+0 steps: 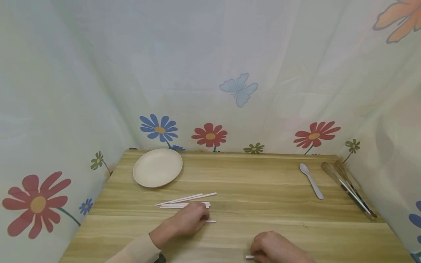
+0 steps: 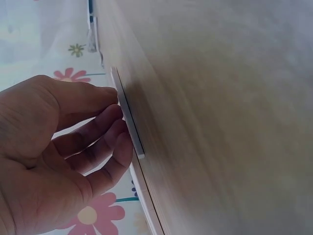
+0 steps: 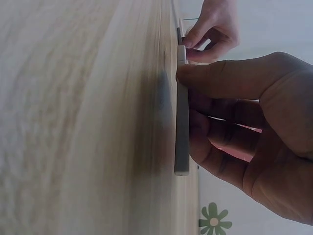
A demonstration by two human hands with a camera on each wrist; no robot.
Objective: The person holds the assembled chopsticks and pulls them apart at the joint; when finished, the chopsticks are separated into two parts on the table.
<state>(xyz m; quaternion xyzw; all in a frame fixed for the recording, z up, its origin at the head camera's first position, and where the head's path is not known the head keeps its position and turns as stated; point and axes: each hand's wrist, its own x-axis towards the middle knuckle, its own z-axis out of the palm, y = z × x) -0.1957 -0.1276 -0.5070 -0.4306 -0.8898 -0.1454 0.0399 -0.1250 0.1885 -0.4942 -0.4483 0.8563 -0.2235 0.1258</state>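
In the head view my left hand (image 1: 192, 219) is low over the wooden table beside several white chopsticks (image 1: 184, 199). Its thumb and fingertips pinch a short white stick (image 2: 128, 115), lying close along the tabletop in the left wrist view. To the right and nearer the front, my right hand (image 1: 274, 248) pinches another short white stick (image 3: 182, 122). That stick is square-edged, held between thumb and bent fingers right by the table surface. Most of each stick is hidden under the hand in the head view.
A round cream plate (image 1: 158, 168) lies at the table's back left. At the right are a pale spoon (image 1: 311, 181) and long utensils with brown ends and dark handles (image 1: 353, 193). Flower-printed curtains (image 1: 197, 73) surround the wooden table (image 1: 256, 182).
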